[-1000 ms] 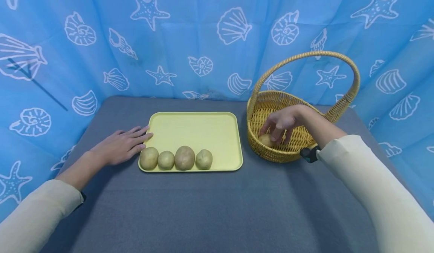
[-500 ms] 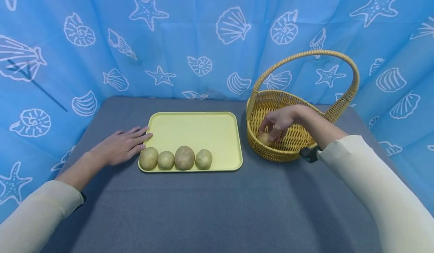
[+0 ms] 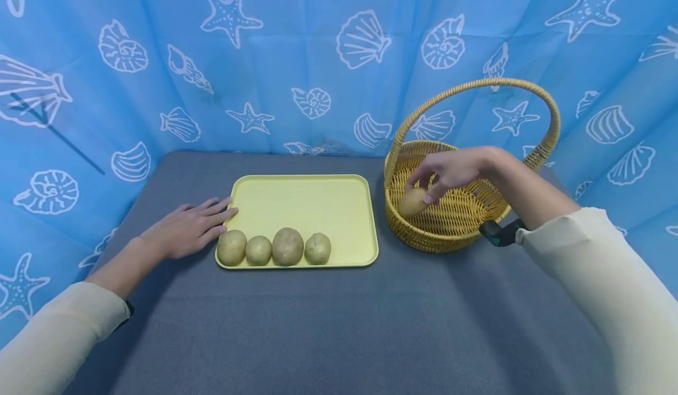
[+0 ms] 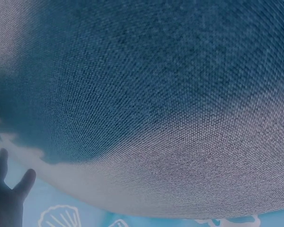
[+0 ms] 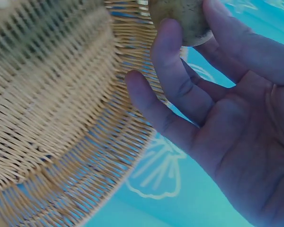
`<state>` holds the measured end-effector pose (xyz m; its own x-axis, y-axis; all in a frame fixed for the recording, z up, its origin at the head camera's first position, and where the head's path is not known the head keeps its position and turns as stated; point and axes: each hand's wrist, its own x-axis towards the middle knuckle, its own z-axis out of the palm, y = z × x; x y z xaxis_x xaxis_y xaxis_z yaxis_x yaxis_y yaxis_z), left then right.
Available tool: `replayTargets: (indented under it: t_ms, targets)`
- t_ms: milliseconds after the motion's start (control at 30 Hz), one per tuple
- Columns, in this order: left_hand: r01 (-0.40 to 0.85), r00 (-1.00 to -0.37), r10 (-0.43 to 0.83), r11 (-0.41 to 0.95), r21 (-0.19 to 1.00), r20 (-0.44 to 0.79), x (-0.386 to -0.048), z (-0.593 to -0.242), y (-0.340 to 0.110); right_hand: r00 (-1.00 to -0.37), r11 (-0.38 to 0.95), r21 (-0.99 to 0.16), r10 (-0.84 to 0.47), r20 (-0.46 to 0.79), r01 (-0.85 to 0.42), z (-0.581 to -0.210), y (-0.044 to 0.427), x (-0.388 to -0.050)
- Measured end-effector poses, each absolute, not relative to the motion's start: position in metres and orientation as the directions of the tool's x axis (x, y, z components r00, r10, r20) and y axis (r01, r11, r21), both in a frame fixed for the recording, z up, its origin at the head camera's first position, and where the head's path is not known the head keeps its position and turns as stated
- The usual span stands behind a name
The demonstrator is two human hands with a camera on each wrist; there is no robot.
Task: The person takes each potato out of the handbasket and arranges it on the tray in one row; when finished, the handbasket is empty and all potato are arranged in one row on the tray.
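Inside the wicker basket (image 3: 466, 221), my right hand (image 3: 450, 170) pinches a potato (image 3: 412, 202) between thumb and fingertips, near the basket's left wall. The right wrist view shows that potato (image 5: 182, 19) at the top, with the fingers bent against it and the little finger free of it. My left hand (image 3: 189, 229) lies with spread fingers, its fingertips on the left rim of a yellow tray (image 3: 307, 203). Several potatoes (image 3: 288, 246) stand in a row along the tray's front edge. Only part of the left hand (image 4: 7, 194) shows in the left wrist view, dark at the corner.
The basket's tall arched handle (image 3: 479, 83) rises over the right forearm. A grey cloth covers the table (image 3: 318, 330). Behind it hangs a blue curtain (image 3: 296, 47) with white shell and starfish prints. A dark strap piece (image 3: 500, 233) sits at the right wrist.
My right hand has closed on the potato and lifted it slightly from the basket floor; the wrist has risen and shifted right. The left hand and the tray's potatoes have stayed put.
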<state>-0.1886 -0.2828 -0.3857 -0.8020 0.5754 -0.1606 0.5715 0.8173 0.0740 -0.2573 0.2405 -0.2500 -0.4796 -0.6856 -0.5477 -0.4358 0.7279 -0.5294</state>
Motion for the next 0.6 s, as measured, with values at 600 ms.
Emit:
replayTargets:
  t_ms: [600]
  targets:
    - [0.575,-0.8,0.578,0.815,0.07,-0.162,-0.188,-0.385,-0.283,-0.45,0.534,-0.64,-0.837,-0.311,-0.552,-0.232,0.213,-0.239]
